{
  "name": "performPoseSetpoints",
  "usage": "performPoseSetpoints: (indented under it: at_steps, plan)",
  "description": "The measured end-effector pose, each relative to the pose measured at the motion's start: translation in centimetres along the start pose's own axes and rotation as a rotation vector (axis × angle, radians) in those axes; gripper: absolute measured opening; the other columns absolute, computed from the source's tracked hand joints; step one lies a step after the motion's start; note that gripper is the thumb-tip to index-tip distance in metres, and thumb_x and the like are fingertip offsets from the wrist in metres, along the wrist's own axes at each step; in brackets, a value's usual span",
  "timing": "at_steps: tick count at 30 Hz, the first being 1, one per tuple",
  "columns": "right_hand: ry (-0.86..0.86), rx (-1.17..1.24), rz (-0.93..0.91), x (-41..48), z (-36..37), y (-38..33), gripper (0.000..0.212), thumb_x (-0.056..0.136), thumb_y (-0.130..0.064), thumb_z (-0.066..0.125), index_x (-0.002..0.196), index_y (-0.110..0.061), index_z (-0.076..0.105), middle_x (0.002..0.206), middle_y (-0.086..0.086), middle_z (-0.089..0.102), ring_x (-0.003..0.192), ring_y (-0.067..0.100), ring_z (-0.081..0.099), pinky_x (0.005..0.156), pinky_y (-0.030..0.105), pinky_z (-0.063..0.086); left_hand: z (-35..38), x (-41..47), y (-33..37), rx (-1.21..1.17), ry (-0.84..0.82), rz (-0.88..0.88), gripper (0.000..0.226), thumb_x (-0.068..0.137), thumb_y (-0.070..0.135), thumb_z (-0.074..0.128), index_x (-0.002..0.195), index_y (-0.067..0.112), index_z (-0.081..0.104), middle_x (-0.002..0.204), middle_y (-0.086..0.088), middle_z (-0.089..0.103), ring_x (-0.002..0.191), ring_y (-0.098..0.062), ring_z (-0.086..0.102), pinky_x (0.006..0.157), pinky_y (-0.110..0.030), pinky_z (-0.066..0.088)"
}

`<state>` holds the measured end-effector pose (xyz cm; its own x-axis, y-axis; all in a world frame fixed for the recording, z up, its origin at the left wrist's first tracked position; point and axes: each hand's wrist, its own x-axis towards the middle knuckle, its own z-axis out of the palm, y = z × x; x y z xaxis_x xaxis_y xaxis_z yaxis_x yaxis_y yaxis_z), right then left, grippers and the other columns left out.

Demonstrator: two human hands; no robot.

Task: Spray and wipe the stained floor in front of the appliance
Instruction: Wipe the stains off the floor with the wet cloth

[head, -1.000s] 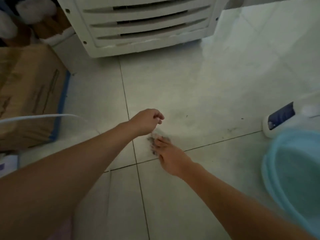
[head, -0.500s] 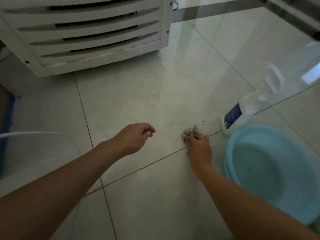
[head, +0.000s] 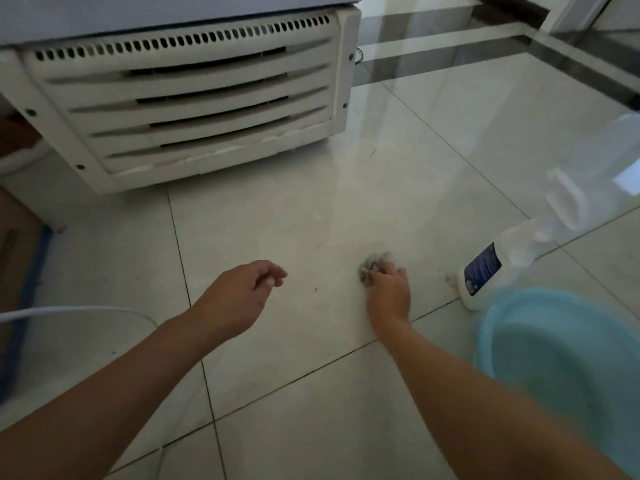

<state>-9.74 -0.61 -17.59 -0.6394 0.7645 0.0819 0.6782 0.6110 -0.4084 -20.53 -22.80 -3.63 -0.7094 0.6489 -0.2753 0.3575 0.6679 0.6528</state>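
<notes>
Head view: right hand pressing a grey wad to the tile

Head view, looking down at both bare arms. Right hand [head: 388, 292] palm down on the floor [head: 311, 220], fingers closed over a small grey wad [head: 372, 266] — cloth or scrubber, cannot tell which. Wad sticks out past the fingertips on the far side, flat against the tile. Left hand [head: 242, 294] held above the floor, well apart from the right, fingers loosely curled toward the thumb, holding nothing.

Wad sits on a pale glossy tile just beyond a dark grout line running diagonally under the right wrist. Small dark specks on the tile between the two hands. A darker smudge on the floor near the base of the spray bottle [head: 485, 271].

Bottle stands right of the right hand, white with a blue label, upper part blurred. Just beside it, at the right edge, a light blue plastic basin [head: 554, 358], partly hidden by the right forearm.

Further back, a white appliance [head: 194, 109] with horizontal louvres stands on the floor, directly beyond the wiped tile. At the left edge, a cardboard box [head: 17, 237] with blue tape, and a thin white cable [head: 86, 309] arcing across the floor.
</notes>
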Motion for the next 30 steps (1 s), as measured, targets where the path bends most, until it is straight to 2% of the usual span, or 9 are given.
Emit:
performPoseSetpoints:
  at_steps: [3, 7, 11, 13, 16, 20, 24, 26, 30]
  plan:
    - [-0.147, 0.046, -0.320, -3.2, 2.9, -6.5, 0.031, 0.085, -0.008, 0.051, 0.111, -0.011, 0.068, 0.121, 0.005, 0.058, 0.094, 0.022, 0.045, 0.076, 0.024, 0.036, -0.6, 0.8, 0.0, 0.097, 0.014, -0.001, 0.029, 0.099, 0.016, 0.041, 0.119, 0.021, 0.061, 0.120, 0.006, 0.065, 0.114, -0.012, 0.057, 0.088, -0.019, 0.037]
    - [-0.288, 0.029, -0.490, -6.8, 4.8, -11.1, 0.029, 0.085, -0.006, 0.053, 0.108, -0.011, 0.070, 0.122, 0.006, 0.058, 0.104, 0.028, 0.050, 0.084, 0.035, 0.047, -0.9, 1.0, -2.8, 0.221, -0.021, -0.077, 0.037, 0.098, 0.010, 0.038, 0.131, 0.017, 0.055, 0.138, -0.004, 0.055, 0.127, -0.021, 0.050, 0.104, -0.028, 0.037]
    - [-0.229, 0.031, -0.737, -7.4, 5.3, -10.8, 0.029, 0.059, -0.004, 0.076, 0.085, -0.017, 0.076, 0.102, 0.001, 0.069, 0.078, 0.026, 0.061, 0.060, 0.029, 0.056, -0.1, 0.4, -7.5, 0.187, -0.003, -0.157, 0.041, 0.096, 0.005, 0.039, 0.131, 0.020, 0.054, 0.138, -0.004, 0.054, 0.126, -0.020, 0.050, 0.104, -0.030, 0.038]
    - [-0.179, -0.062, -0.678, -5.2, 4.7, -9.0, 0.028, 0.072, -0.007, 0.068, 0.097, -0.018, 0.073, 0.104, 0.001, 0.065, 0.085, 0.027, 0.058, 0.067, 0.034, 0.055, 0.2, 0.5, -8.5, 0.161, 0.011, -0.152, 0.040, 0.097, 0.007, 0.038, 0.131, 0.019, 0.055, 0.138, -0.004, 0.054, 0.127, -0.021, 0.050, 0.106, -0.031, 0.037]
    - [-0.101, -0.153, -0.402, 0.1, 3.4, -4.8, 0.034, 0.093, -0.021, 0.047, 0.125, -0.024, 0.058, 0.115, 0.002, 0.055, 0.100, 0.025, 0.052, 0.083, 0.037, 0.048, 0.3, 0.7, -8.7, 0.123, 0.040, -0.126, 0.037, 0.098, 0.008, 0.038, 0.129, 0.017, 0.056, 0.136, -0.003, 0.057, 0.125, -0.019, 0.051, 0.106, -0.028, 0.036]
    - [-0.101, -0.358, -0.109, 6.0, -0.1, 0.3, 0.032, 0.087, -0.003, 0.055, 0.118, -0.008, 0.062, 0.134, 0.011, 0.050, 0.119, 0.031, 0.041, 0.089, 0.037, 0.044, 1.1, 1.1, -7.6, 0.057, 0.055, -0.098, 0.036, 0.099, 0.009, 0.040, 0.128, 0.019, 0.058, 0.136, -0.002, 0.057, 0.126, -0.018, 0.053, 0.108, -0.030, 0.038]
    - [-0.136, -0.500, 0.143, 7.8, -0.6, 3.2, 0.040, 0.092, -0.014, 0.059, 0.131, -0.010, 0.052, 0.143, 0.019, 0.041, 0.134, 0.036, 0.033, 0.101, 0.039, 0.042, 3.2, 1.6, -5.5, 0.044, 0.004, -0.057, 0.037, 0.099, 0.009, 0.039, 0.129, 0.019, 0.057, 0.136, -0.002, 0.056, 0.122, -0.018, 0.055, 0.101, -0.025, 0.040]
    - [-0.171, -0.604, 0.194, 8.2, -1.1, 4.5, 0.042, 0.093, -0.017, 0.055, 0.134, -0.008, 0.048, 0.139, 0.020, 0.043, 0.131, 0.038, 0.036, 0.104, 0.042, 0.039, 4.0, 1.9, -4.3, 0.048, -0.012, -0.024, 0.037, 0.099, 0.008, 0.040, 0.128, 0.019, 0.058, 0.136, -0.002, 0.057, 0.124, -0.017, 0.053, 0.103, -0.026, 0.040]
    - [-0.195, -0.695, 0.260, 7.6, -2.1, 6.9, 0.035, 0.094, -0.018, 0.050, 0.127, -0.006, 0.053, 0.126, 0.018, 0.051, 0.114, 0.034, 0.046, 0.095, 0.040, 0.040, 4.9, 2.8, -2.5, 0.067, -0.028, 0.016, 0.037, 0.098, 0.008, 0.040, 0.128, 0.021, 0.058, 0.134, -0.001, 0.058, 0.124, -0.016, 0.053, 0.104, -0.027, 0.039]
